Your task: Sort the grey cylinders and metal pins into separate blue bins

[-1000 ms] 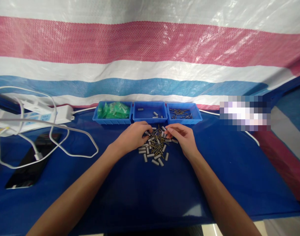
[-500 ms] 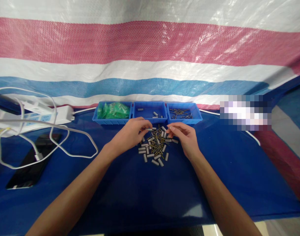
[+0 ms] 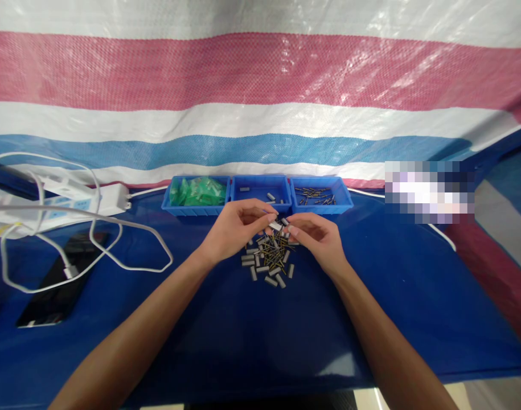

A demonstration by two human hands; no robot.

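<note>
My left hand (image 3: 244,226) pinches a small grey cylinder (image 3: 275,226) between thumb and forefinger, just above the far side of a loose pile. Close beside it, thumb and fingers of my right hand (image 3: 318,236) are pressed together; what they hold, if anything, is too small to make out. Under both hands lies the mixed pile: thin brass-coloured pins (image 3: 274,250) in the middle, with several grey cylinders (image 3: 271,281) scattered round them. My fingers hide the pile's far edge.
Three blue bins stand behind the pile: one with a green plastic bag (image 3: 202,191), one with a few grey cylinders (image 3: 244,189), one with thin pins (image 3: 314,192). At left are a power strip (image 3: 110,199), looped white cables (image 3: 149,225) and a black phone (image 3: 50,296).
My left hand has moved right with the grey cylinder, bringing it close to the right fingertips. My right hand has stayed nearly in place, its fingers drawn closer together.
</note>
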